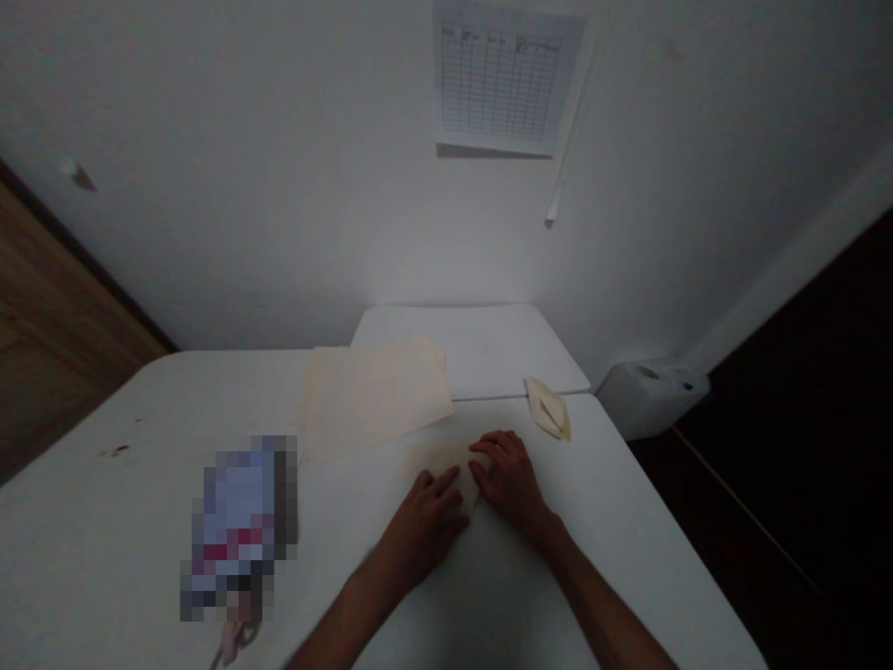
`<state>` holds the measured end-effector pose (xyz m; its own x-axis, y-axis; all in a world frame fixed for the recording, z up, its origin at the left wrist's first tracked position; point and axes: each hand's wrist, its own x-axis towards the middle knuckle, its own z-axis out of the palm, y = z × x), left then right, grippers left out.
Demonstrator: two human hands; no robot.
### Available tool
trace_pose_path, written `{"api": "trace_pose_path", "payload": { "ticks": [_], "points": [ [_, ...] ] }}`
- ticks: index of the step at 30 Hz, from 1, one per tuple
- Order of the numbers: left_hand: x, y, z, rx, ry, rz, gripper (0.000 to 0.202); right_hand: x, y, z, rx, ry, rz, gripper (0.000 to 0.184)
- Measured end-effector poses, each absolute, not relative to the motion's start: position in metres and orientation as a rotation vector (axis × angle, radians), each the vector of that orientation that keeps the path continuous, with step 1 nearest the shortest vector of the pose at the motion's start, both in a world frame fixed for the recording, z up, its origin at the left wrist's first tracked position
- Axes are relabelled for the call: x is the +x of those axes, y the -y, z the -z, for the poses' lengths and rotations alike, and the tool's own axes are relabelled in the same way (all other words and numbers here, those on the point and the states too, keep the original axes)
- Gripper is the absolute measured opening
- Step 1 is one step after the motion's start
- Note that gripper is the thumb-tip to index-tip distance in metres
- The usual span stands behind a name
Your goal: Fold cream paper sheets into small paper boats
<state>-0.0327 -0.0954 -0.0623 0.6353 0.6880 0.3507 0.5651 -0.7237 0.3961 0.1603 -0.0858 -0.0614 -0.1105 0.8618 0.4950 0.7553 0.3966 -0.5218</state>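
A small cream-coloured piece of paper (436, 455) lies on the white table under both my hands. My left hand (427, 516) is palm down at its near side, with fingers bent and closed on the paper. From the right, my right hand (508, 473) holds the paper's right part, thumb and curved fingertips bearing on it. Parts of the paper are hidden beneath my fingers. Just beyond my right hand is a folded paper packet (548, 408) of the same colour. Larger cream sheets (377, 395) lie flat to the left, beyond my left hand.
On the left of the white table (139, 521) rests a blurred bluish item (241, 512). A white board-like surface (481, 344) adjoins the table's back edge. A printed chart (499, 84) hangs on the wall. A white plastic container (646, 400) stands beyond the right edge.
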Motion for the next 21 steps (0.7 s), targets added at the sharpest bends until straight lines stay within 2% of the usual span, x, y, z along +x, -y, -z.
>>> {"api": "trace_pose_path", "payload": {
  "ticks": [3,12,21],
  "points": [
    [-0.032,0.096,0.059,2.596,-1.037,-0.712,0.012,0.167,0.103,0.058,-1.361,1.936,-0.159,0.017],
    [-0.03,0.091,0.063,2.549,-1.084,-0.699,0.012,0.174,0.14,0.052,-1.256,2.341,-0.296,0.041],
    [-0.03,0.09,0.059,2.513,-1.131,-0.636,0.017,0.173,0.138,0.054,-1.284,2.36,-0.311,0.041]
  ]
}}
